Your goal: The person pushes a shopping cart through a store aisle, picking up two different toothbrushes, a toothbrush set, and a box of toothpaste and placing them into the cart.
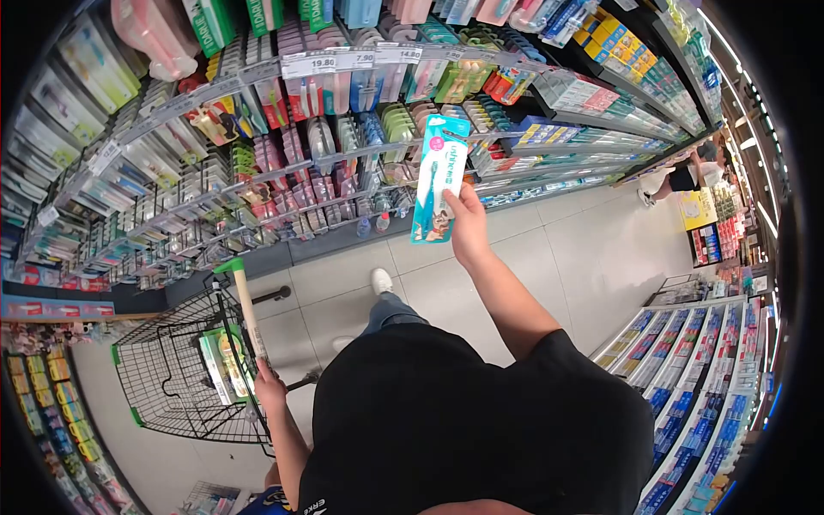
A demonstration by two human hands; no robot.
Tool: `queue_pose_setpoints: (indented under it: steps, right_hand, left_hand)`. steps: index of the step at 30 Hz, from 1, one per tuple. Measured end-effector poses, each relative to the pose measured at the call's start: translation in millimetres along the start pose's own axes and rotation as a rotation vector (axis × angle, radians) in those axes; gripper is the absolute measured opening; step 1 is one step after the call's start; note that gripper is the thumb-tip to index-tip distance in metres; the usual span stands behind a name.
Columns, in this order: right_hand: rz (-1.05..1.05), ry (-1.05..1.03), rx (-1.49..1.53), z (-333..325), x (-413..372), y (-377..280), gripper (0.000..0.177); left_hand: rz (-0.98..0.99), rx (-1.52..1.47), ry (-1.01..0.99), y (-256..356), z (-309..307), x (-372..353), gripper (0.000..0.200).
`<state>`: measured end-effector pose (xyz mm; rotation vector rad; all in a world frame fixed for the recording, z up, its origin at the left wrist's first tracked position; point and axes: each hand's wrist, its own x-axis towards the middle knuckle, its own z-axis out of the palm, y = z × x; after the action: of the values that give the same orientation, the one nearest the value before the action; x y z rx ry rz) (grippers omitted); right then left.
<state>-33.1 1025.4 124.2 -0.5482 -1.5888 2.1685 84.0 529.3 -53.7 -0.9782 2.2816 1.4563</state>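
Right hand (468, 225): closed on the lower end of a teal pack (439, 176), which is pinched between thumb and fingers; the arm is stretched toward the shelves (257, 172).
Pack: held upright in the air, just in front of the hanging rows and above the floor (532, 257); nothing but the hand is touched by it.
Left hand (269, 388): wrapped round the lower part of the handle (246, 313) of the cart (163, 378).
Cart: kept at the person's left, close to the shelf base; a green box (225, 365) is seen lying inside.
Slip risk: the pack is gripped at its bottom end only, so most of its length is left unsupported; a drop to the floor could be caused by a loosened pinch.
Shelf risk: the goods are hung closely together; neighbours could be knocked from their hooks if the pack is swung into them.
Cart risk: the cart is held by one hand only; it could be rolled into the shelf base if the handle is nudged while the pack is being looked at.
Aisle: another person (687, 176) is seen far down the aisle, well apart; a clash is judged unlikely.
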Motion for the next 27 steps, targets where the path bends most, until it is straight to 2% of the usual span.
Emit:
queue_pose_setpoints:
  steps: [9,11,13,15,16,17,20,23,25,27]
  right_hand:
    - [0.023,0.035,-0.026,-45.7,28.4,-16.9,0.022]
    - [0.031,0.033,-0.044,-55.8,42.2,-18.3,0.026]
    - [-0.010,0.034,-0.062,-65.1,57.2,-20.9,0.025]
    - [-0.017,0.027,-0.059,-73.2,75.0,-20.9,0.025]
    - [-0.022,0.019,-0.062,-76.4,83.7,-20.3,0.024]
    - [-0.019,0.014,-0.055,-78.5,92.6,-19.6,0.024]
    - [-0.056,-0.010,-0.075,-80.0,121.1,-20.6,0.023]
    - [-0.063,-0.079,-0.124,-74.3,149.6,-23.4,0.023]
    - [-0.050,-0.140,-0.174,-70.8,170.3,-18.0,0.024]
    - [-0.083,-0.164,-0.092,-62.8,185.8,-13.0,0.023]
  left_hand:
    - [-0.005,0.081,0.047,29.7,28.2,-9.4,0.074]
    - [0.048,0.283,0.129,43.3,34.7,-16.8,0.081]
    - [0.063,0.338,0.171,54.9,44.7,-21.4,0.084]
    - [0.185,0.448,0.283,67.6,53.8,-31.8,0.082]
    - [0.309,0.474,0.406,64.7,62.5,-32.0,0.080]
    - [0.308,0.478,0.415,57.8,65.9,-27.8,0.080]
    - [0.125,0.452,0.255,51.8,62.5,-14.1,0.074]
    - [0.099,0.396,0.252,67.2,72.6,-23.0,0.070]
    - [0.141,0.397,0.292,75.6,80.9,-26.4,0.071]
    - [0.218,0.399,0.346,83.9,91.8,-33.7,0.071]
